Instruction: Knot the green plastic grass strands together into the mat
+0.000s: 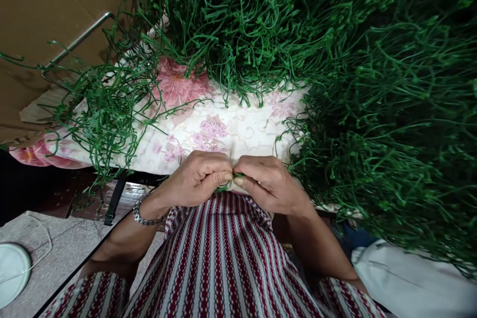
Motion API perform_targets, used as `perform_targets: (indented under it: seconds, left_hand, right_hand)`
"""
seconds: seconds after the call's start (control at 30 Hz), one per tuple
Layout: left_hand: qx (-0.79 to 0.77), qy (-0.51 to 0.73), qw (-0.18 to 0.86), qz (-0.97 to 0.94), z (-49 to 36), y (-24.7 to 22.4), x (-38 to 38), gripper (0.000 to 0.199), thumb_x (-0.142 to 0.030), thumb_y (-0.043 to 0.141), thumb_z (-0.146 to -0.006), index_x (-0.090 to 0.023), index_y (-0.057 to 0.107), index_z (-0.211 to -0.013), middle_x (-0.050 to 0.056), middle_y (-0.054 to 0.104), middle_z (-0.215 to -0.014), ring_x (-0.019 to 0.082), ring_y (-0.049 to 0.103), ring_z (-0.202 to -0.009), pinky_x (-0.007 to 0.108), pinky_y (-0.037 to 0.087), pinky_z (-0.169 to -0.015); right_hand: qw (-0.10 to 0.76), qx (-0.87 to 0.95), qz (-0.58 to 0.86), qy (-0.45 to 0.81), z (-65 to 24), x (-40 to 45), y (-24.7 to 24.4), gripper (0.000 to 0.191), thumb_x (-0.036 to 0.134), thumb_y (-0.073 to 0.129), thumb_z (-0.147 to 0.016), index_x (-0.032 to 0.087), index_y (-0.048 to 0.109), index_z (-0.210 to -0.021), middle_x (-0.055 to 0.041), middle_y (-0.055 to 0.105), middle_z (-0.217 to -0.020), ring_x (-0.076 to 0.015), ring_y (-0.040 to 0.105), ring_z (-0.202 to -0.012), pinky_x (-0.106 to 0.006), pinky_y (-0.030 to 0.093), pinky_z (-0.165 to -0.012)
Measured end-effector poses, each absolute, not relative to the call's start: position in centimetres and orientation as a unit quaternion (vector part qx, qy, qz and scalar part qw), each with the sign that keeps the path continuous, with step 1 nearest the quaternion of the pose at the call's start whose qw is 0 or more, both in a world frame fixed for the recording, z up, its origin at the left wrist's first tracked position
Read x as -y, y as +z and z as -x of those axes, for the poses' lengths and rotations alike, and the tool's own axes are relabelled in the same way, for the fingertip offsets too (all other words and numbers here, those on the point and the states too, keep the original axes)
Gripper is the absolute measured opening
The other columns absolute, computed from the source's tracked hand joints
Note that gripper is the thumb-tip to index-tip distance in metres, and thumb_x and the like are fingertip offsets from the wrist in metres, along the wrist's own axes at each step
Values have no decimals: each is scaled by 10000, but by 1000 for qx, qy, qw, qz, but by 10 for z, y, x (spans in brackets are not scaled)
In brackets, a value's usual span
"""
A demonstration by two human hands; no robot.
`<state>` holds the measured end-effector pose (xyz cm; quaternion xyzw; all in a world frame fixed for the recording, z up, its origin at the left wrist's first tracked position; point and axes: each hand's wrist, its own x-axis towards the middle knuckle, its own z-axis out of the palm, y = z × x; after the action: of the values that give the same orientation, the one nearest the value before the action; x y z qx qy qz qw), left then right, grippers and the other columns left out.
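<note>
My left hand (203,177) and my right hand (266,183) meet fingertip to fingertip over the near edge of a flowered cloth (238,131). Both are closed in a pinch. A bit of thin green stem (223,187) shows at the fingertips, mostly hidden by the fingers. To the left of my hands lies a loose tangle of curly green stems (104,119), partly hanging over the cloth's edge. A large mass of similar green stems (253,20) covers the far side, and more stems (387,134) are heaped at the right.
Brown cardboard (63,0) stands at the far left, with a bent metal rod (80,39) in front of it. A white round lid or bowl (13,273) is on the floor at the lower left. White cloth or sacking (413,278) lies at the lower right.
</note>
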<state>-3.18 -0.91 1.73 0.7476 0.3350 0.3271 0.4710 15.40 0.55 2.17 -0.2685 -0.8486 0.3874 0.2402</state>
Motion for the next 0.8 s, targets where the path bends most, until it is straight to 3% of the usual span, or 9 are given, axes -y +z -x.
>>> perform_targets:
  seconds: [0.1,0.17,0.33,0.47,0.67,0.8]
  left_hand:
    - [-248,371,575,-686,34,15,5,241,-227,459,-845,-157,505,-620,-10,434,-538,91,397,-506,232,335,-509]
    - [-255,388,606,-645,34,15,4,228,-242,471,-843,-154,527,-640,1,465,-560,95,411,-519,236,345,-518]
    - [-372,394,611,-577,31,15,5,232,-362,461,-849,-175,590,-894,34,538,-756,124,482,-678,232,385,-604]
    - [-398,436,630,-505,25,13,9,401,-476,371,-855,-235,476,-1159,33,497,-843,124,460,-665,227,394,-577]
    - [-389,486,611,-489,15,11,16,514,-537,348,-844,-253,372,-1271,31,456,-863,142,450,-754,247,404,-670]
    - [-378,489,631,-470,14,12,18,497,-524,334,-856,-261,350,-1278,31,454,-883,140,455,-764,257,406,-681]
  right_hand:
    - [277,745,141,590,-154,-9,21,207,257,432,-885,162,513,-720,23,469,-586,-65,450,-526,-191,365,-507]
    - [331,682,111,643,-154,-10,20,198,276,445,-881,165,525,-737,19,481,-594,-72,463,-534,-202,387,-521]
    - [407,701,296,505,-156,-10,25,169,262,445,-873,155,540,-784,-54,537,-788,-135,525,-740,-278,427,-658]
    - [419,687,406,433,-153,-5,26,119,215,420,-887,172,528,-914,13,498,-659,-75,453,-518,-217,373,-504]
    - [342,773,446,295,-139,-2,24,210,223,535,-827,170,523,-1030,-19,612,-864,-84,552,-640,-208,436,-600]
    - [364,783,449,231,-138,2,22,144,182,556,-806,181,538,-949,-17,635,-839,-100,595,-690,-203,461,-621]
